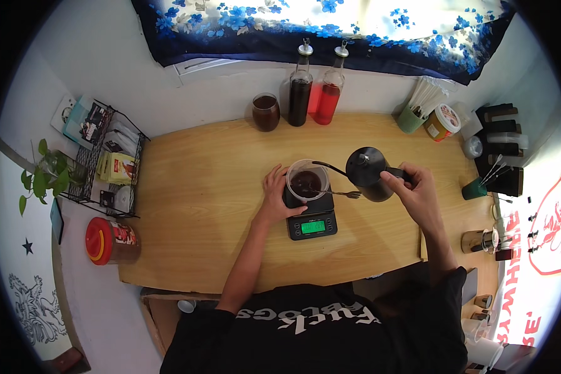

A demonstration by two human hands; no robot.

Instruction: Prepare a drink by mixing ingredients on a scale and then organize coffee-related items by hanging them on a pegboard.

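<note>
My left hand [278,198] curves round the left side of a clear plastic cup [325,174] of dark liquid, its fingers and thumb against the wall. The cup stands on a black digital scale [312,227] with a lit green display. A fork-ended metal stirring spoon [348,194] leans out of the cup to the right. My right hand [413,189] grips the handle of a black gooseneck kettle [368,173]. The kettle is raised right of the cup, and its thin spout reaches over the cup's rim. Whether liquid is flowing from the spout, I cannot tell.
At the back of the wooden table [196,187] stand a glass of dark liquid [265,114], a dark bottle [300,103] and a red bottle [328,103]. Farther right are a green cup of straws [410,119] and a lidded tub [442,122]. A wire rack [140,161] and red-lidded jar [121,240] are left.
</note>
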